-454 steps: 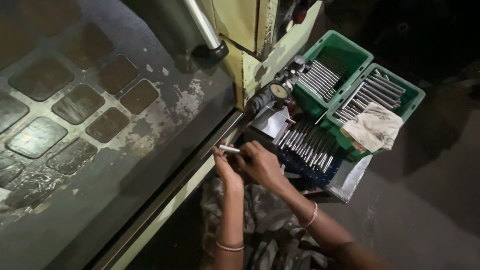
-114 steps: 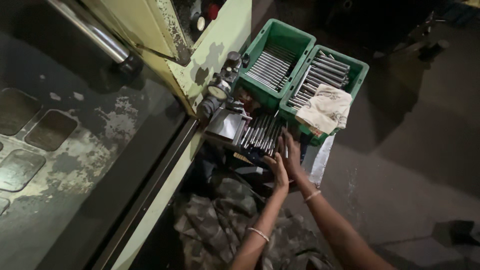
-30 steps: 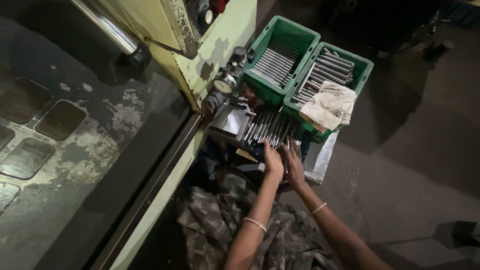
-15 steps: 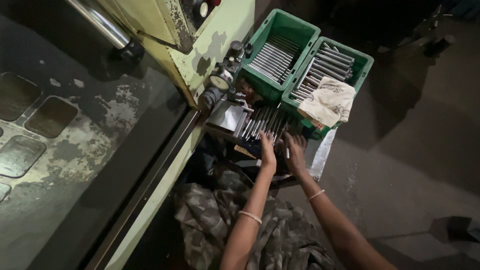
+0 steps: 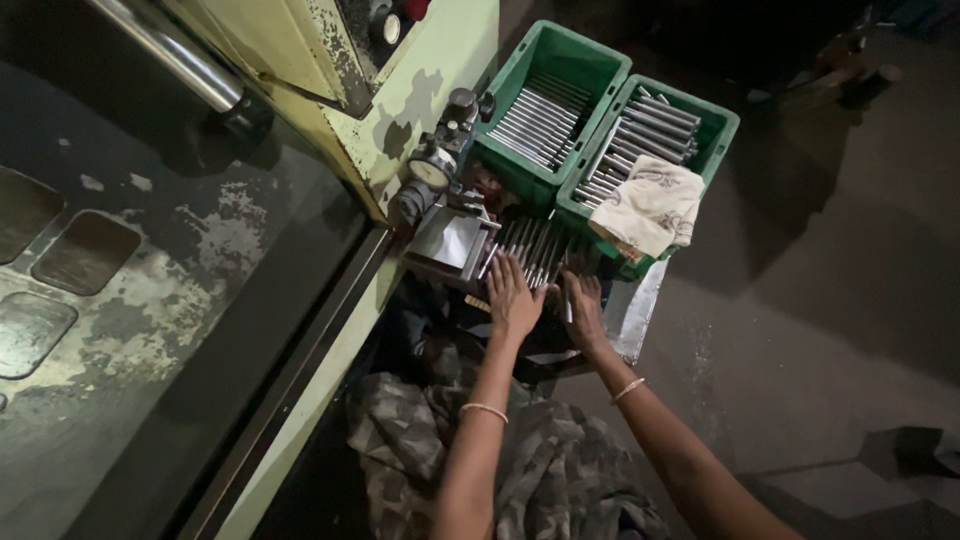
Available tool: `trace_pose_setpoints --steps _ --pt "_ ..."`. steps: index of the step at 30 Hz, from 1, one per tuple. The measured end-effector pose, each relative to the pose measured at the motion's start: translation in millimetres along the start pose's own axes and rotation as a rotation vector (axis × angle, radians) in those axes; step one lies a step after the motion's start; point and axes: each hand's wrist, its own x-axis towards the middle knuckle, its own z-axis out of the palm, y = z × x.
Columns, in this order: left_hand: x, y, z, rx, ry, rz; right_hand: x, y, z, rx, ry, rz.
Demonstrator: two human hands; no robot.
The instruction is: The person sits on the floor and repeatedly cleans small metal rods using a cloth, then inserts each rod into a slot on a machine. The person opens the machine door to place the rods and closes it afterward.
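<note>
My left hand (image 5: 512, 297) lies palm down on a row of thin metal rods (image 5: 538, 243) spread across a small tray in front of my lap. My right hand (image 5: 584, 308) rests flat beside it on the right end of the same row, fingers apart. Neither hand visibly grips a rod. Both wrists carry thin bangles. Behind the rods stand two green crates (image 5: 548, 95) (image 5: 700, 125) filled with more rods, and a pale cloth (image 5: 648, 205) hangs over the right crate's near edge.
A pale green machine body (image 5: 420, 70) with a round dial gauge (image 5: 432, 172) rises to the left of the tray. A steel bar handle (image 5: 175, 60) and a worn dark panel (image 5: 150, 290) fill the left side. Grey floor (image 5: 830, 300) lies to the right.
Both hands slid forward over the rod row and now press flat on it; the view has shifted slightly.
</note>
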Motion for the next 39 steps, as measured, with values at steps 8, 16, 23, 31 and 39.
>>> trace_pose_setpoints --steps 8,16,23,31,39 --pt "8.1 -14.8 -1.6 -0.039 0.01 0.068 6.1 -8.3 -1.8 0.036 0.038 -0.057" --pt "-48.5 -24.0 -5.7 -0.116 0.037 0.081 -10.7 -14.1 -8.1 0.019 0.052 -0.107" --pt "-53.6 -8.0 -51.2 -0.117 0.123 0.324 -41.9 -36.4 0.8 0.238 0.23 -0.011" --pt "-57.0 -33.7 -288.5 -0.197 0.8 0.356 -46.8 -160.7 16.5 0.71 0.151 -0.024" --pt "-155.5 -132.2 -552.5 0.448 1.019 0.179 0.1 -372.6 -39.6 1.106 0.095 -0.073"
